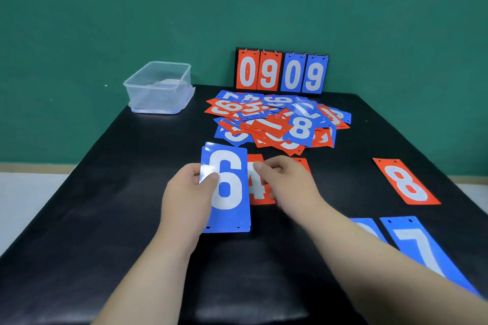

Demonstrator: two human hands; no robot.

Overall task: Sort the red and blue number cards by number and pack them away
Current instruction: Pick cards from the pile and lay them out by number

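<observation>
Left hand: centre of the frame, gripping the blue 6 card by its left edge, thumb on the face and fingers behind it
Blue 6 card: upright in the left hand, face to the camera, its two punched holes along the lower edge; the corner of a second blue card peeks out behind its upper left corner
Right hand: just right of the blue 6 card, fingers curled, lying over the red 4 card; whether it pinches that card or only rests on it cannot be told
Red 4 card: flat on the desk, mid-frame, its left edge tucked behind the blue 6 card and its right part hidden under the right hand
Loose pile: red and blue number cards heaped above the hands, a blue 8 lying on top at its right
Red 8 card: flat on the desk at the right of the frame, well apart from the pile
Blue 7 card: lower right, flat on the desk; beside it another blue card mostly hidden by the right forearm
Scoreboard stand: upright at the desk's far edge above the pile, showing red 0 9 and blue 0 9
Clear plastic box: upper left of the desk, lidless, standing on what looks like its lid
Backdrop: green wall
</observation>
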